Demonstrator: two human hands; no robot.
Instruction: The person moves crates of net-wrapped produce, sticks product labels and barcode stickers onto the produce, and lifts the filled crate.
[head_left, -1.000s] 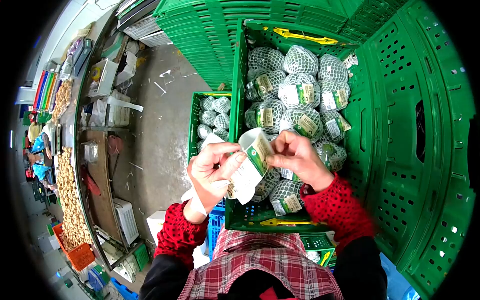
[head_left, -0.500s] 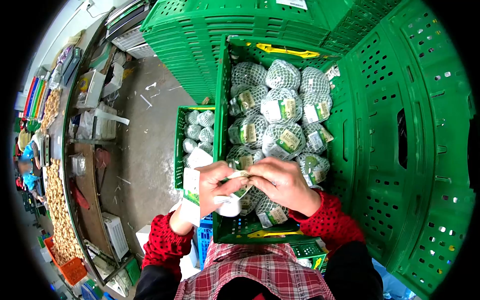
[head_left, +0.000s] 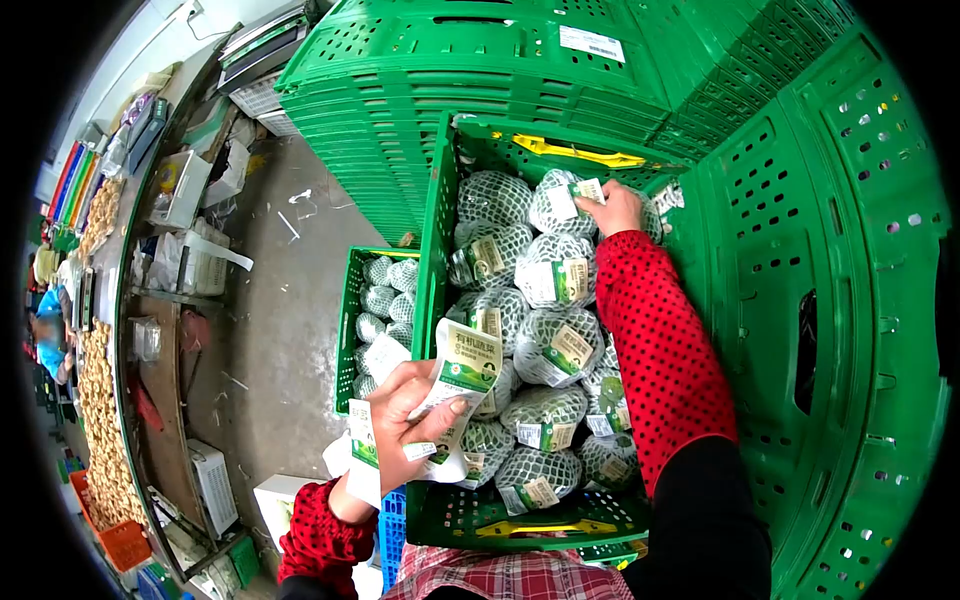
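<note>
Rows of round produce in white foam nets fill a green crate (head_left: 432, 290) with yellow handles; most bear green-and-white labels. At the far end, my right hand (head_left: 618, 208) pinches a label (head_left: 578, 198) against a netted piece (head_left: 552, 222) in the back row. Nearer me, at the crate's left edge, my left hand (head_left: 408, 415) is closed on a strip of printed labels (head_left: 466, 362), which curls up above the fingers and hangs down beside the wrist.
A smaller green crate (head_left: 350, 300) with netted produce stands on the left. Stacked green crates (head_left: 480, 75) rise behind, and more green crate walls (head_left: 760, 230) stand at the right. Far left are a long bench (head_left: 125, 300), an orange basket (head_left: 122, 543) and a person in blue (head_left: 48, 335).
My right hand has left the label strip and reached to the back row with a label. My left hand still holds the strip, now lower and farther left.
</note>
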